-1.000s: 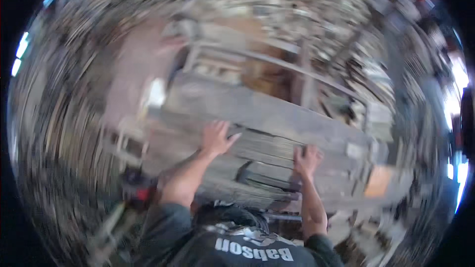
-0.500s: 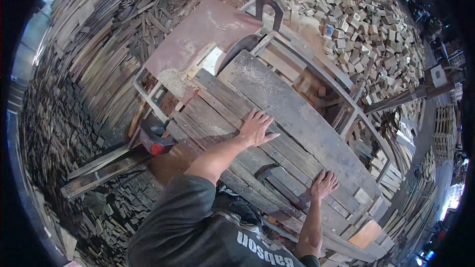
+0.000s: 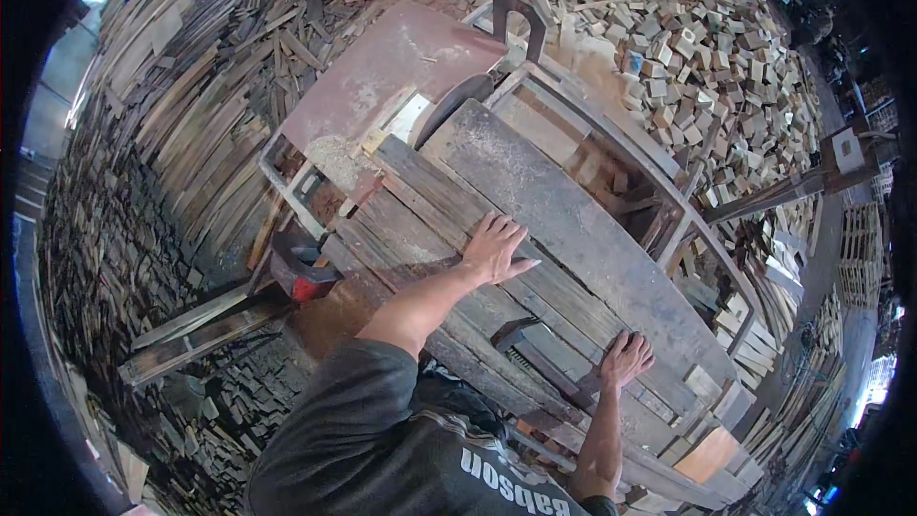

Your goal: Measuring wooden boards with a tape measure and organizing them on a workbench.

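Note:
On a saw table (image 3: 573, 220) lies a long grey-brown wooden plank (image 3: 435, 186), running from beside the round saw blade (image 3: 463, 105) back toward me at the right. My left hand (image 3: 493, 248) presses on this plank about midway, fingers laid forward and thumb spread to the right. Farther back, my right hand (image 3: 627, 360) is curled over the wood with its fingers bent at the plank's edge. Between my body and the planks sits a dark metal bracket-like piece (image 3: 544, 358) with a spring-like part.
A reddish-brown sheet (image 3: 382, 67) with sawdust covers the table's far left. An upright dark metal loop (image 3: 521, 24) stands beyond the blade. Piles of cut wood blocks (image 3: 707, 76) lie at the far right, stacked thin strips (image 3: 181, 153) at the left, and offcuts (image 3: 712, 454) at the near right.

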